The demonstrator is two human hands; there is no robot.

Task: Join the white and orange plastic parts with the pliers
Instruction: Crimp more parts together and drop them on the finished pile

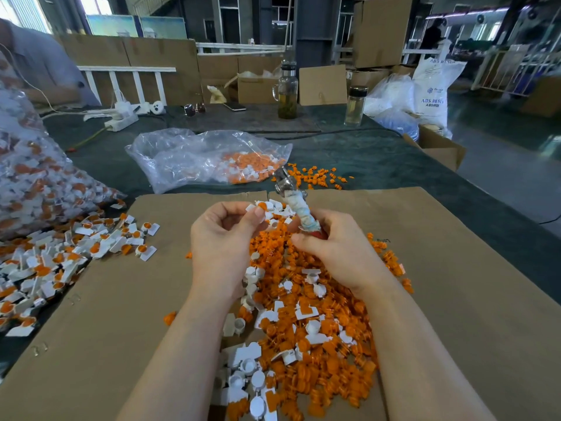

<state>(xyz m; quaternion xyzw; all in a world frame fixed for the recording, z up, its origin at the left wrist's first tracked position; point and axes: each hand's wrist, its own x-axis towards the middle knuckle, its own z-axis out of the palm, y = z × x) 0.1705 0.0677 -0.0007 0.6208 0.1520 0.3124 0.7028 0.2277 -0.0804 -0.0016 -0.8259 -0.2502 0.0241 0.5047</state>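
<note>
Hands both closed: left hand [226,235] pinches a white part [252,207], right hand [331,250] grips pliers [293,199].

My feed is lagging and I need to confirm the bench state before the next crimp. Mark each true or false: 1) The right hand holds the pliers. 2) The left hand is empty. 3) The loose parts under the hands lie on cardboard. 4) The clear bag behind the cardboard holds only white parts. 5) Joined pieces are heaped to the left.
1) True: the right hand grips the cloth-wrapped pliers.
2) False: the left hand pinches a white part.
3) True: they lie on the cardboard sheet.
4) False: the clear bag shows orange and white parts.
5) True: the joined pieces are heaped on the left.
</note>
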